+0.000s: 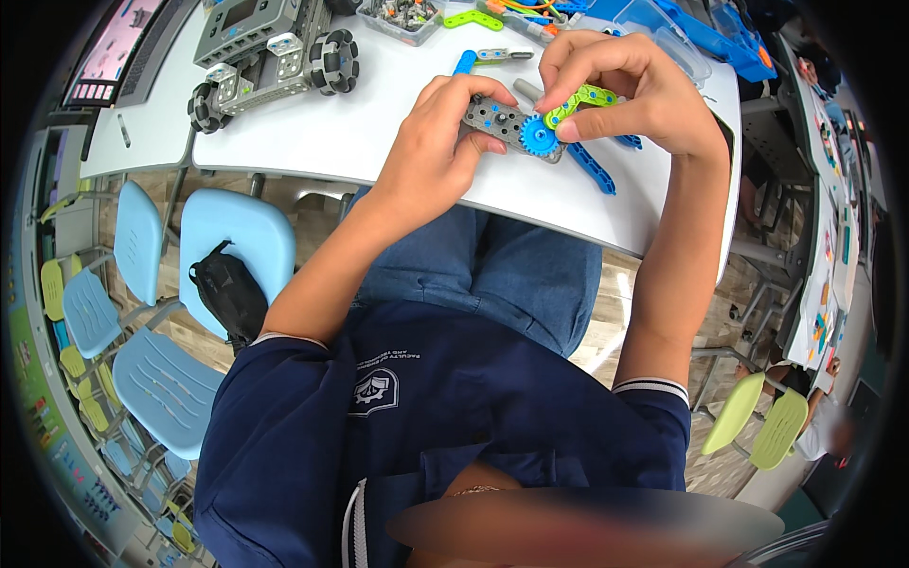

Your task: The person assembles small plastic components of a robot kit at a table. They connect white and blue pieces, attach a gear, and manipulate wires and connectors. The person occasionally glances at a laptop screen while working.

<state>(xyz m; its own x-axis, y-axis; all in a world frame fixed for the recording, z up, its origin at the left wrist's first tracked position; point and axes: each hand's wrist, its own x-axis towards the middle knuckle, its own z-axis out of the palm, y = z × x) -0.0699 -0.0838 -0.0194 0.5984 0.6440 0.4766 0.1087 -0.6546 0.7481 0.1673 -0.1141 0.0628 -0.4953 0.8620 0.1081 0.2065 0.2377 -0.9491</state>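
Observation:
My left hand point(441, 142) grips the left end of a grey plastic beam assembly point(494, 117), thumb in front and fingers behind. A blue gear point(539, 135) sits at the assembly's right end. My right hand point(630, 90) pinches a lime-green angled beam point(589, 97) dotted with blue pins; its lower end touches the gear. Whether that beam is fixed to the gear, I cannot tell. Below my right hand a blue beam point(592, 168) slants down over the white table point(294, 142). Behind my left hand shows another blue piece point(465, 62).
A grey wheeled robot point(275, 57) stands at the table's left, beside a laptop point(142, 47). Along the back are a clear tub of small parts point(402, 21), a loose green angled beam point(473, 19) and a blue bin point(724, 43). A black bag point(230, 292) rests on a light-blue chair point(256, 227).

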